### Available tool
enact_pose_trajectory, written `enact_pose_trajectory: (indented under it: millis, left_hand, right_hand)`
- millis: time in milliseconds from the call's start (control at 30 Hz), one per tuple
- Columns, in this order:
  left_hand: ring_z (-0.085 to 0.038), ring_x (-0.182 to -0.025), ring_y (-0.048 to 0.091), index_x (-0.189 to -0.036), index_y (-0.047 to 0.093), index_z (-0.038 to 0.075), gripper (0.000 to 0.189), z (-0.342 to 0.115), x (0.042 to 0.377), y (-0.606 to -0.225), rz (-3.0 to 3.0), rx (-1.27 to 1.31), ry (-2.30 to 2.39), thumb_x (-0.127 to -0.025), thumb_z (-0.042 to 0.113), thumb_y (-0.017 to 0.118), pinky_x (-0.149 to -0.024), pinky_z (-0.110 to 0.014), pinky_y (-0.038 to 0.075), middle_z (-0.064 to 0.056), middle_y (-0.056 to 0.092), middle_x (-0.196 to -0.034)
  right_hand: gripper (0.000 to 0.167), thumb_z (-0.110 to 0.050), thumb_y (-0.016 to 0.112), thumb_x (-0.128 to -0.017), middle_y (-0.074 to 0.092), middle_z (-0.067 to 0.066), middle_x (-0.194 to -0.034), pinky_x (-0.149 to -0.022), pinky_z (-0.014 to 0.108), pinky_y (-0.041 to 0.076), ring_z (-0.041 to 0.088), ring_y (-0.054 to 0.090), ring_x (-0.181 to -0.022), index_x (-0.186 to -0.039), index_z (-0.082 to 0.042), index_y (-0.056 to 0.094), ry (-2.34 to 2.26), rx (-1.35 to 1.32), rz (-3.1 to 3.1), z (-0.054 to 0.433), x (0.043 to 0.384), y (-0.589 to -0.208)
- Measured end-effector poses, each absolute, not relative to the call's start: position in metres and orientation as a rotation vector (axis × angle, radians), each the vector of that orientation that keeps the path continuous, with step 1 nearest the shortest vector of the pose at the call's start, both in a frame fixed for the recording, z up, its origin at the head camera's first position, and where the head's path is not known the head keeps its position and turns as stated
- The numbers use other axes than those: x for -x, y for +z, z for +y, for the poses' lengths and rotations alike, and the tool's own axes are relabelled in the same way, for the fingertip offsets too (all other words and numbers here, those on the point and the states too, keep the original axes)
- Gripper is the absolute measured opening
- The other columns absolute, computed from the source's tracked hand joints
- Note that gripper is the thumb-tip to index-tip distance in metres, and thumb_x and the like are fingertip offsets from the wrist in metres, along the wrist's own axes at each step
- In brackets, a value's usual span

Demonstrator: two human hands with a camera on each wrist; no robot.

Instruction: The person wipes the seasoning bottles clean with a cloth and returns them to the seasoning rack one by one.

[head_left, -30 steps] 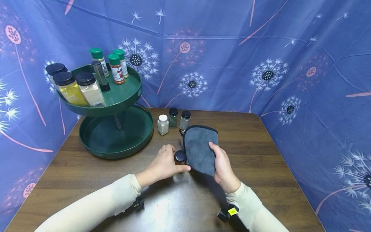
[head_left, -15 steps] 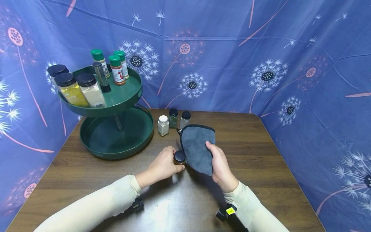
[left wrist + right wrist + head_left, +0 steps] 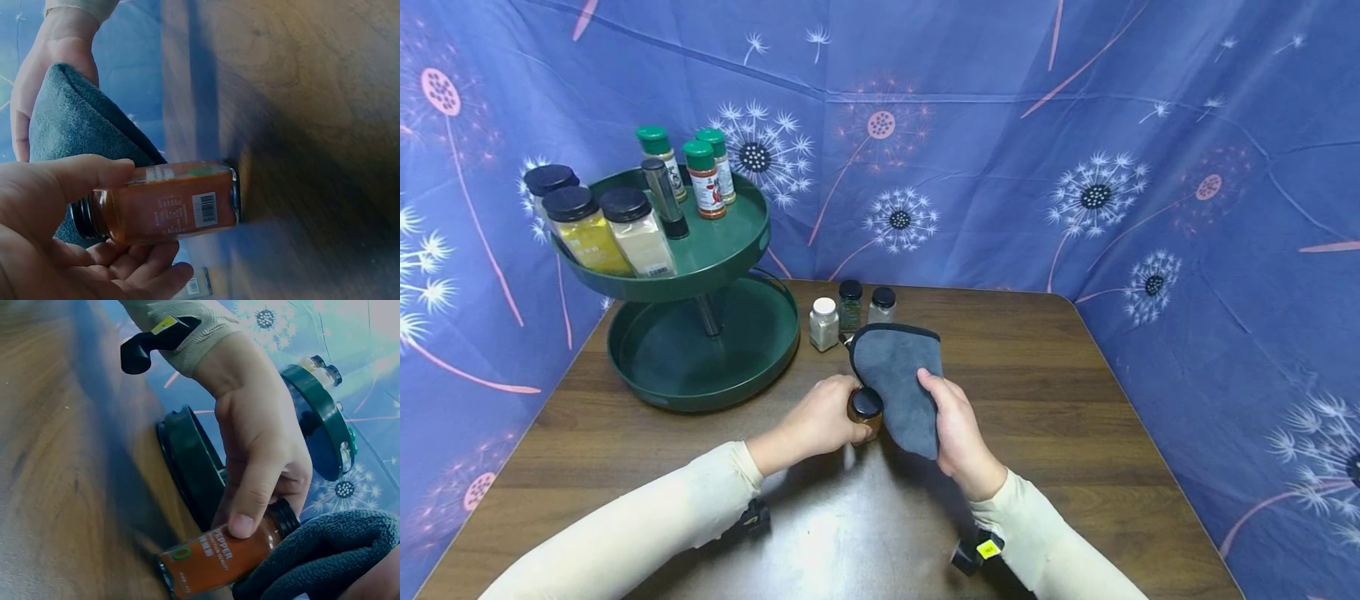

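Head view: my left hand (image 3: 818, 417) grips pepper jar (image 3: 867, 421), black lid (image 3: 867, 402) up, near mid-table; my right hand (image 3: 959, 437) pinches folded grey cloth (image 3: 895, 379) at jar's right side. Wooden tabletop (image 3: 1052, 400) runs from right hand to its right edge. Three small jars (image 3: 850, 309) stand near back edge; green two-tier stand (image 3: 722, 271) sits apart, left. Right wrist view: label (image 3: 217, 552) reads "PEPPER" with green "0"; left wrist: barcode (image 3: 204, 209), small print (image 3: 169, 212) too blurred to read.
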State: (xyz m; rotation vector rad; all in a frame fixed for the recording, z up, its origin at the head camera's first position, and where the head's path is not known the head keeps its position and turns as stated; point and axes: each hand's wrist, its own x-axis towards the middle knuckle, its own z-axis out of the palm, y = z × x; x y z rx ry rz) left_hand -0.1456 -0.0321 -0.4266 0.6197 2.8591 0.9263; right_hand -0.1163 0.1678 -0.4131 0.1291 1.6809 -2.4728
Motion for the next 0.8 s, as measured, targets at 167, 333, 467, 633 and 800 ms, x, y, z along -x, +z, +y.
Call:
enact_pose_trajectory:
  millis: [167, 333, 467, 633, 800]
  left_hand:
    - [-0.025, -0.096, 0.066, -0.105, 0.068, 0.006, 0.048, -0.033, 0.145, -0.424, 2.866, -0.620, 0.918, -0.071, 0.027, 0.093, -0.087, -0.041, 0.053, -0.007, 0.068, -0.100]
    - [-0.024, -0.095, 0.068, -0.106, 0.070, 0.006, 0.049, -0.033, 0.146, -0.423, 2.883, -0.632, 0.909, -0.069, 0.027, 0.094, -0.086, -0.040, 0.054, -0.007, 0.071, -0.101]
    - [-0.022, -0.095, 0.068, -0.106, 0.070, 0.008, 0.048, -0.034, 0.148, -0.423, 2.871, -0.621, 0.907, -0.070, 0.028, 0.094, -0.085, -0.038, 0.054, -0.006, 0.072, -0.101]
    - [-0.020, -0.090, 0.067, -0.103, 0.070, 0.009, 0.046, -0.034, 0.147, -0.426, 2.863, -0.622, 0.934, -0.068, 0.028, 0.095, -0.082, -0.037, 0.053, -0.003, 0.072, -0.096]
    - [-0.018, -0.090, 0.067, -0.101, 0.070, 0.012, 0.044, -0.035, 0.145, -0.426, 2.862, -0.631, 0.966, -0.067, 0.026, 0.095, -0.082, -0.036, 0.053, -0.001, 0.071, -0.095]
  right_hand:
    - [0.024, -0.030, 0.050, -0.105, 0.070, -0.001, -0.084, -0.067, 0.029, 0.056, 0.012, 0.067, -0.074, -0.098, -0.011, 0.063, -2.460, -0.157, 1.649, 0.166, 0.118, -0.425]
    - [0.025, -0.028, 0.046, -0.107, 0.068, -0.002, -0.082, -0.069, 0.028, 0.055, 0.011, 0.066, -0.074, -0.096, -0.010, 0.060, -2.335, -0.212, 1.669, 0.164, 0.122, -0.445]
    - [0.027, -0.026, 0.046, -0.107, 0.067, -0.001, -0.078, -0.069, 0.029, 0.055, 0.012, 0.065, -0.071, -0.092, -0.010, 0.060, -2.289, -0.241, 1.691, 0.164, 0.123, -0.446]
    - [0.026, -0.028, 0.049, -0.106, 0.070, 0.001, -0.080, -0.067, 0.029, 0.056, 0.014, 0.068, -0.071, -0.094, -0.009, 0.062, -2.366, -0.239, 1.639, 0.166, 0.121, -0.420]
    - [0.026, -0.029, 0.050, -0.105, 0.070, 0.000, -0.081, -0.066, 0.029, 0.056, 0.014, 0.068, -0.071, -0.093, -0.011, 0.063, -2.436, -0.237, 1.658, 0.168, 0.115, -0.403]
